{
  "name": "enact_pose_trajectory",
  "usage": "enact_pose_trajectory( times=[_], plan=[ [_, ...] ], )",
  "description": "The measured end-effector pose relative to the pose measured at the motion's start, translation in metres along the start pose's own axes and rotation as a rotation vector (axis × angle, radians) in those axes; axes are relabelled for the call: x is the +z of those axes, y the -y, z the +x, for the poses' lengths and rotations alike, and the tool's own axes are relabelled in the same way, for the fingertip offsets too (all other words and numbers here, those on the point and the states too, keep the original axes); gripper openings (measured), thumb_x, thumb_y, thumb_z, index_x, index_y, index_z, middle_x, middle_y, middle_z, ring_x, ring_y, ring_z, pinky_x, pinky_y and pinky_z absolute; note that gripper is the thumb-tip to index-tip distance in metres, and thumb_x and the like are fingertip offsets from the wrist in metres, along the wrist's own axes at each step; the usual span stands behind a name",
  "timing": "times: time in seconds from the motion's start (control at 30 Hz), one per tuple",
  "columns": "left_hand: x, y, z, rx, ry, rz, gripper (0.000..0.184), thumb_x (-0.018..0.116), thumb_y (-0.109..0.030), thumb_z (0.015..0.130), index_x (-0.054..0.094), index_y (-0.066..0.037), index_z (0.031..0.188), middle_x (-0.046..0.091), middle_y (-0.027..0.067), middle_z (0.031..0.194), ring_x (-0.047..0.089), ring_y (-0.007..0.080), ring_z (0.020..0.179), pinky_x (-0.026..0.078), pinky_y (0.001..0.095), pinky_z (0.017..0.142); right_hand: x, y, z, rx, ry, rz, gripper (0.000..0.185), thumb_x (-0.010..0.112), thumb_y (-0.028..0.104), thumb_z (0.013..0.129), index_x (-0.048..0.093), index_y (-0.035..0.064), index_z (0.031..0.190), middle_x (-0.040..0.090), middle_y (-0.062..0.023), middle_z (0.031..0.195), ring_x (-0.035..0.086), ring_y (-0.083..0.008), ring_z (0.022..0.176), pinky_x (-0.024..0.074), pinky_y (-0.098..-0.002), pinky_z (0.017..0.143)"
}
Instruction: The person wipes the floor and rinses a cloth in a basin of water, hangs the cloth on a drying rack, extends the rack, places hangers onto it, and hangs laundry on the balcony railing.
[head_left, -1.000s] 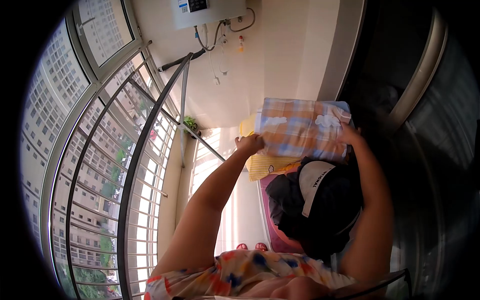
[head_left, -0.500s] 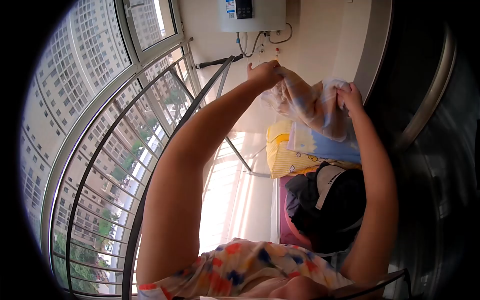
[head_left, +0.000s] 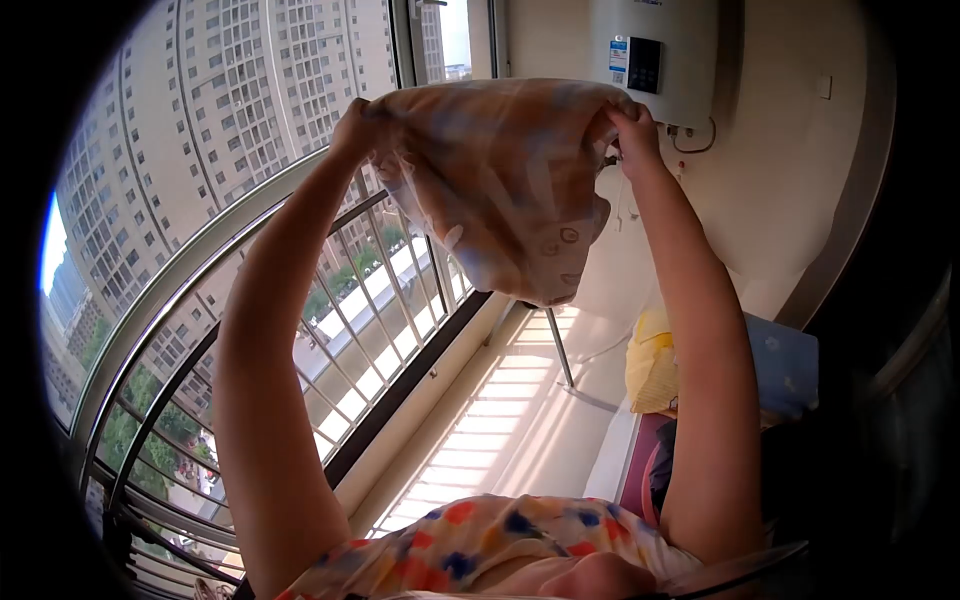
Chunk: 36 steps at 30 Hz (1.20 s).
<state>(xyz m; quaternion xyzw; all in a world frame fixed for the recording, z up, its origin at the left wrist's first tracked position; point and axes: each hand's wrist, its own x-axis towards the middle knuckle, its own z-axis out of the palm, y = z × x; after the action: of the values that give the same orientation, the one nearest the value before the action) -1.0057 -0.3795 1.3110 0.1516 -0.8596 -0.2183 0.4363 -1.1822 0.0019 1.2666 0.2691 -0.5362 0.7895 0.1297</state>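
A brown and pale patterned cloth (head_left: pixel 510 185), blurred in places by motion, is stretched between my two raised hands. Its upper edge runs nearly level, and the lower part hangs in folds to a point, with small round figures printed near the bottom right. My left hand (head_left: pixel 357 132) grips the upper left corner in front of the window railing. At the upper right corner, my right hand (head_left: pixel 636 142) pinches the edge below the water heater. Both arms are held out in front of me. Whether the cloth is one layer or several, I cannot tell.
A metal railing (head_left: pixel 365 310) and tall windows run along the left. The white water heater (head_left: pixel 655 60) hangs on the far wall. Folded yellow bedding (head_left: pixel 652 365) and a blue folded cloth (head_left: pixel 775 365) lie at the right. A thin metal leg (head_left: pixel 560 348) stands on the sunlit floor.
The cloth was bunched between my hands; now it is spread wide. My hands have moved apart, and my view has swung left toward the railing.
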Motion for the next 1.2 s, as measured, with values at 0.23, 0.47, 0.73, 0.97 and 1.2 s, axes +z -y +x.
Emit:
enact_pose_trajectory(
  times=[0.23,0.47,0.73,0.97,1.2],
  plan=[
    [-0.064,0.127,-0.056,-0.144,0.231,0.266,0.051,0.073,-0.03,0.059,0.06,-0.003,0.1,0.064,0.0172,0.093,0.062,0.0282,0.085,0.048,0.0366,0.074,0.124,-0.117,-0.022,-0.026,0.41,-0.519,0.031,0.065,0.019,0.072,0.06,0.0029,0.098,0.064,-0.0149,0.089,0.061,-0.0267,0.078,0.0478,-0.0343,0.07],
    [-0.055,0.182,-0.067,-0.187,0.318,0.317,0.029,0.059,-0.015,0.071,0.064,-0.004,0.097,0.065,0.0172,0.089,0.063,0.0289,0.08,0.048,0.0353,0.073,0.161,-0.201,-0.002,-0.182,0.969,-0.802,0.022,0.056,0.018,0.08,0.062,0.0069,0.097,0.064,-0.0161,0.086,0.062,-0.0292,0.081,0.0482,-0.0384,0.071],
    [0.004,0.176,-0.1,-0.296,0.48,0.363,0.031,0.067,-0.018,0.07,0.063,-0.006,0.099,0.064,0.0142,0.091,0.061,0.0244,0.084,0.047,0.0335,0.072,0.166,-0.238,0.044,-0.354,1.273,-0.909,0.02,0.053,0.013,0.08,0.061,0.0074,0.098,0.062,-0.0168,0.088,0.06,-0.0329,0.085,0.0475,-0.0397,0.073],
    [0.003,0.153,-0.042,-0.473,0.028,0.028,0.024,0.051,-0.013,0.079,0.053,-0.001,0.1,0.057,0.0091,0.088,0.052,0.0161,0.082,0.043,0.0279,0.073,0.22,-0.268,0.128,0.062,1.107,-0.309,0.028,0.042,-0.001,0.076,0.059,0.0057,0.098,0.06,-0.0083,0.079,0.059,-0.0154,0.067,0.0494,-0.0281,0.053],
    [-0.002,0.168,0.007,-0.3,-0.433,-0.171,0.027,0.051,-0.008,0.079,0.045,-0.005,0.105,0.052,0.0046,0.089,0.049,0.0114,0.083,0.041,0.0248,0.072,0.324,-0.292,0.222,-0.017,0.763,0.069,0.033,0.04,-0.003,0.079,0.055,0.0065,0.107,0.062,-0.0084,0.09,0.062,-0.016,0.075,0.0521,-0.0277,0.061]
  ],
)
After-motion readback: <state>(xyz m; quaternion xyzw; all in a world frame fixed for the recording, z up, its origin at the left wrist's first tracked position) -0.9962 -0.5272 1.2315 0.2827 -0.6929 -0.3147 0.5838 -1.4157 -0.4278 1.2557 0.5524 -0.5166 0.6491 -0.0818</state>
